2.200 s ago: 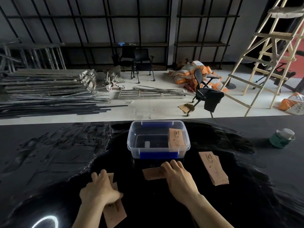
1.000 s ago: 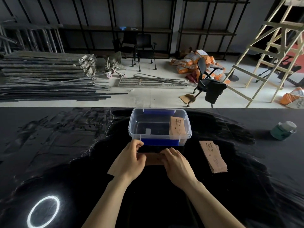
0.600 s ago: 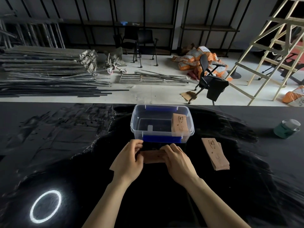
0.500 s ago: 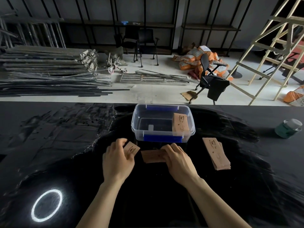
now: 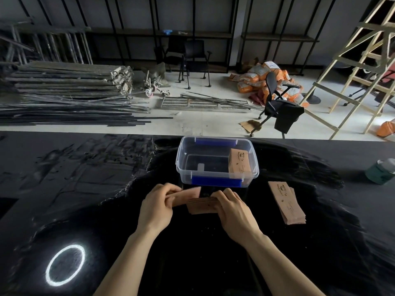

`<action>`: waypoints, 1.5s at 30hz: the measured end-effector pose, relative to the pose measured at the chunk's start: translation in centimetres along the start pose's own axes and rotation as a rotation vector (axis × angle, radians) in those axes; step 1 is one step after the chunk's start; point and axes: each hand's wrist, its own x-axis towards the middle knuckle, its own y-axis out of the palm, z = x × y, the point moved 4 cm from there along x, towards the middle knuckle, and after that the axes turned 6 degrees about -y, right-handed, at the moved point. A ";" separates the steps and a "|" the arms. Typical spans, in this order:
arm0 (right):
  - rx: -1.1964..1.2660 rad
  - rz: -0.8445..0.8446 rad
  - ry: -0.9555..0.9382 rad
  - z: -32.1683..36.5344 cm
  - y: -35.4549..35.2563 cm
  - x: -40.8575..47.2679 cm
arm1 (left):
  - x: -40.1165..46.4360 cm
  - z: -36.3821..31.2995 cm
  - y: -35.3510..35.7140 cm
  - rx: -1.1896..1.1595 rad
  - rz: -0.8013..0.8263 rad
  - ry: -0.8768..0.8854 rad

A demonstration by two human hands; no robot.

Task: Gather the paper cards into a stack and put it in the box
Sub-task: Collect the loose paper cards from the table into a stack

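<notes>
A clear plastic box (image 5: 217, 176) with blue latches stands on the black table, and a brown card stack (image 5: 239, 164) leans inside its right end. Just in front of the box lies a small stack of brown paper cards (image 5: 201, 207). My right hand (image 5: 234, 209) presses on that stack's right end. My left hand (image 5: 157, 207) pinches a single brown card (image 5: 188, 196) and holds it over the stack's left end. Another stack of brown cards (image 5: 286, 201) lies flat on the table to the right, apart from both hands.
A green tin with a pale lid (image 5: 380, 170) stands at the table's far right. A ring light reflection (image 5: 65, 264) shows on the table at the near left. Beyond the table's far edge (image 5: 106, 132) are metal poles, chairs and a wooden ladder.
My left hand has carried the single card rightward from beside the stack onto its left end. My right hand has stayed on the stack.
</notes>
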 end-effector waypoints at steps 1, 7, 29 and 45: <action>0.001 0.005 -0.002 0.1 0.1 0.0 | 0.2 -0.5 0.4 -0.027 0.048 0.029; 0.050 -0.038 0.103 0.4 0.0 -0.1 | -0.2 -2.8 2.4 -0.208 0.279 0.061; 0.023 -0.022 0.001 -0.9 -0.2 -0.3 | -0.7 -7.0 4.6 0.362 0.260 0.288; 0.665 -0.451 0.512 -9.5 -5.5 -5.1 | -1.5 -12.4 12.9 -0.443 0.478 -0.229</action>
